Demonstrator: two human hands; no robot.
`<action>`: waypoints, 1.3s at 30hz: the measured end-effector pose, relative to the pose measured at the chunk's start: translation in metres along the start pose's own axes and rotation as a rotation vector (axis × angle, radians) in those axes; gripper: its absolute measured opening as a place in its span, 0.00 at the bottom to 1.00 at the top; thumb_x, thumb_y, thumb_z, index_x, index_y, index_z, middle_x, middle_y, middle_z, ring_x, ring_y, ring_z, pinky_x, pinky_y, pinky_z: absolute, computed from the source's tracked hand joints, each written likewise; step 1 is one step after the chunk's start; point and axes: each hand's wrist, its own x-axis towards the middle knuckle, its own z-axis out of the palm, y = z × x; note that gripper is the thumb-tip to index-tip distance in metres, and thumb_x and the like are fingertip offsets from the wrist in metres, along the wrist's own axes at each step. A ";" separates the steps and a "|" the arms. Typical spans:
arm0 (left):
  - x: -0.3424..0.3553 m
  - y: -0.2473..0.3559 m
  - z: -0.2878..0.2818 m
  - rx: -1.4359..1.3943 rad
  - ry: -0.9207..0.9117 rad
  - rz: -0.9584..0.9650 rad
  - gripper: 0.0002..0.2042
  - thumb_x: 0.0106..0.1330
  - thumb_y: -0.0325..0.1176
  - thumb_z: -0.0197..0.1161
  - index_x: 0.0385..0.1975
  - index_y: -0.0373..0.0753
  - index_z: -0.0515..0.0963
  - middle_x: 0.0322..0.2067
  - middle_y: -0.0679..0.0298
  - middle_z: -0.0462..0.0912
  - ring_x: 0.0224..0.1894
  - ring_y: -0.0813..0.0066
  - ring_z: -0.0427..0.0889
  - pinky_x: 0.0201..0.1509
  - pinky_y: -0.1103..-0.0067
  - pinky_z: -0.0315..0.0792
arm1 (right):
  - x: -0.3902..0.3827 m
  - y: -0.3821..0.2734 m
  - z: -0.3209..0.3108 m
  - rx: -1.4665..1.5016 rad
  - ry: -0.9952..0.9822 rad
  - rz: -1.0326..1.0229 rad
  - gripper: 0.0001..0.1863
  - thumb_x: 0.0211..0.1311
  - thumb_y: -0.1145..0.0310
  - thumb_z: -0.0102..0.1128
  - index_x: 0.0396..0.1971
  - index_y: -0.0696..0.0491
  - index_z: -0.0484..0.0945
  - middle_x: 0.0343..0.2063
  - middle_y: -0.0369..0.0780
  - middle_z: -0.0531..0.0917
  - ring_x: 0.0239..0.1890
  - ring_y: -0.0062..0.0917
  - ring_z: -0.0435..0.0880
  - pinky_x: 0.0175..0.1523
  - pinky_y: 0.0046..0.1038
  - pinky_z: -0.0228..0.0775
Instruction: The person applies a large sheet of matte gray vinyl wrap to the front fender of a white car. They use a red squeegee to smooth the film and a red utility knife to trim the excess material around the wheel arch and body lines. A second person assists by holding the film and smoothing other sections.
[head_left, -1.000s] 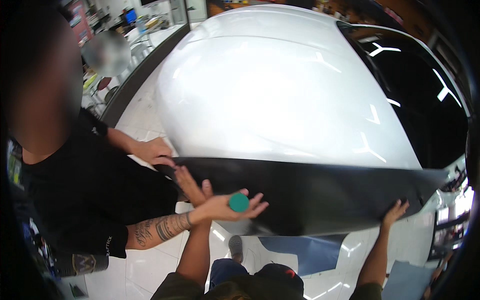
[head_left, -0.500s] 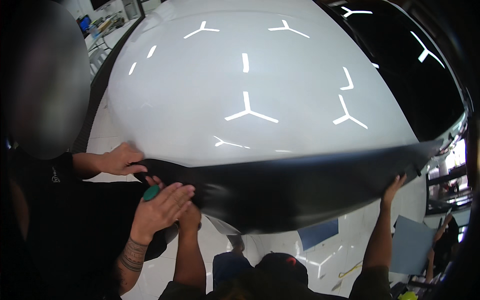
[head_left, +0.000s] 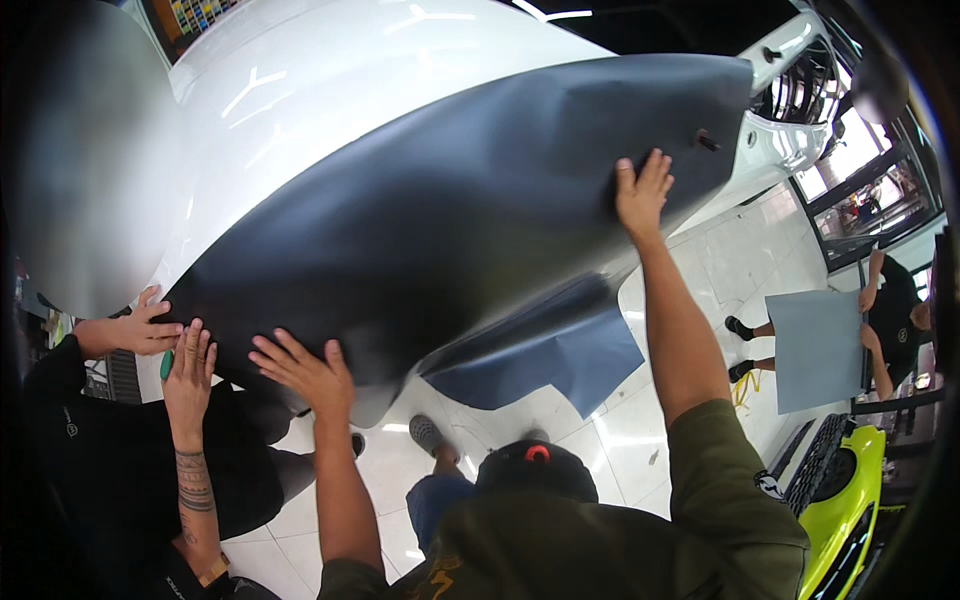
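A large matte black sheet of film [head_left: 430, 220] lies over the side and front of a white car body [head_left: 330, 90]. My left hand [head_left: 312, 378] rests on its lower left part, fingers spread. Farther right, my right hand [head_left: 645, 195] presses the film with its fingers stretched, below a small dark peg [head_left: 708, 141] that sticks out through or from the sheet. Beside my left hand, a co-worker's tattooed hand [head_left: 190, 360] lies at the left edge of the film, with a green tool [head_left: 167, 364] partly hidden behind it. The co-worker's other hand [head_left: 150, 325] touches the film's corner.
A loose blue-grey flap of film [head_left: 550, 360] hangs below the car over the white tiled floor [head_left: 650, 470]. At right another person [head_left: 895, 320] holds a grey sheet [head_left: 815, 350]. A lime-green car part [head_left: 850, 520] stands at lower right.
The view has shifted. The film now spreads higher over the white body. My left hand has come from beneath its edge and lies flat on it; my right hand has moved onto its face.
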 end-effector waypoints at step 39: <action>-0.022 0.313 -0.058 -0.291 -0.348 0.620 0.34 0.64 0.39 0.58 0.68 0.35 0.55 0.71 0.45 0.45 0.72 0.41 0.45 0.71 0.48 0.42 | -0.390 0.169 -0.248 0.202 -1.144 -0.042 0.18 0.61 0.63 0.53 0.48 0.56 0.78 0.48 0.49 0.79 0.51 0.43 0.78 0.57 0.40 0.69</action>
